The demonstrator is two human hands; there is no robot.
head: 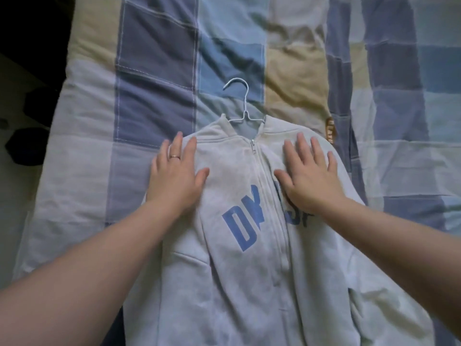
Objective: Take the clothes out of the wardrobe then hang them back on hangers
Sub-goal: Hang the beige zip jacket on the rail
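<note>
A pale grey zip-up sweatshirt (239, 258) with blue letters lies front-up on the bed, zipped to the collar. A white wire hanger (243, 101) sits inside it, its hook sticking out past the collar. My left hand (177, 173), with a ring on one finger, lies flat on the sweatshirt's left shoulder, fingers straight. My right hand (309, 173) presses flat on the right chest and shoulder, fingers spread. Neither hand grips anything. The hanger's arms are hidden under the fabric.
A patchwork quilt (154, 71) in blue, beige and light grey squares covers the bed. A small brown label (331, 129) shows by the sweatshirt's right shoulder. Dark floor with dark shapes (25, 143) lies past the bed's left edge.
</note>
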